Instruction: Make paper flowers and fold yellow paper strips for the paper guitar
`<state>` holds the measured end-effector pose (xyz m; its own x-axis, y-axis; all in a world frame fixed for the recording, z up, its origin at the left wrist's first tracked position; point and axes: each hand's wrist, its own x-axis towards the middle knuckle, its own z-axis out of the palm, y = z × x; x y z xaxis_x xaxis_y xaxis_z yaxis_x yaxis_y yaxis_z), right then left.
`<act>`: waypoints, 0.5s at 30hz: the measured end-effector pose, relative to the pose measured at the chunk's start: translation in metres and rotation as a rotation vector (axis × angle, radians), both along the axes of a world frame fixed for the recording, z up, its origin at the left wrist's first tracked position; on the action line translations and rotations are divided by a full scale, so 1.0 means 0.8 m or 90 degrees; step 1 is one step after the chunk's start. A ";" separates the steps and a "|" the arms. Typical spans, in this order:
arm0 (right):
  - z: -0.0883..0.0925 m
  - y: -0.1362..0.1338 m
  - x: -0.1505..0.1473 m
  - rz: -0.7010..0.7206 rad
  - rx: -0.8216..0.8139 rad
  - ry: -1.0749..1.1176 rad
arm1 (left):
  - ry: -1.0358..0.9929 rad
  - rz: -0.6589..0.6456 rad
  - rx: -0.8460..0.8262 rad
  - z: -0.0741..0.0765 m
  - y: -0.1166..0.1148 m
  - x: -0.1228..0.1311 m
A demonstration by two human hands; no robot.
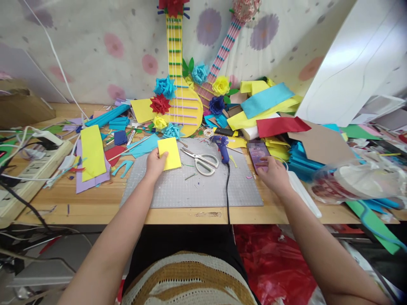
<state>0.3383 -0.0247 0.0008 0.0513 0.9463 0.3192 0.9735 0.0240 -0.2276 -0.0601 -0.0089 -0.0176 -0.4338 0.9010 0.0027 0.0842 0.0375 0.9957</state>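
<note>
My left hand (154,163) pinches the left edge of a small yellow foam rectangle (170,153) at the far left of a grey cutting mat (193,186). My right hand (273,173) rests by the mat's right edge, its fingers curled over the near end of a phone (258,153) with a purple screen. White-handled scissors (203,161) lie shut on the mat between my hands. A blue glue gun (221,147) stands just beyond them, its black cord running toward me.
Two paper guitars (178,84) with paper flowers lean on the back wall. Foam sheets pile up at right (270,110), offcuts and a yellow sheet (93,152) at left. A white power strip (28,169) with cables sits far left; a plastic bag (359,178) far right.
</note>
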 end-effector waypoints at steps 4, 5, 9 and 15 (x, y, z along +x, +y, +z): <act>-0.001 0.001 0.001 -0.023 0.020 -0.015 | 0.005 0.001 0.007 0.004 -0.001 0.002; -0.001 0.001 0.001 -0.016 0.006 -0.009 | 0.003 0.001 0.009 0.004 -0.002 0.002; 0.000 0.002 0.003 -0.004 -0.002 0.041 | -0.008 -0.006 0.009 0.005 -0.002 0.003; -0.002 0.007 0.009 -0.036 0.050 -0.051 | -0.006 -0.006 0.002 -0.001 0.000 0.001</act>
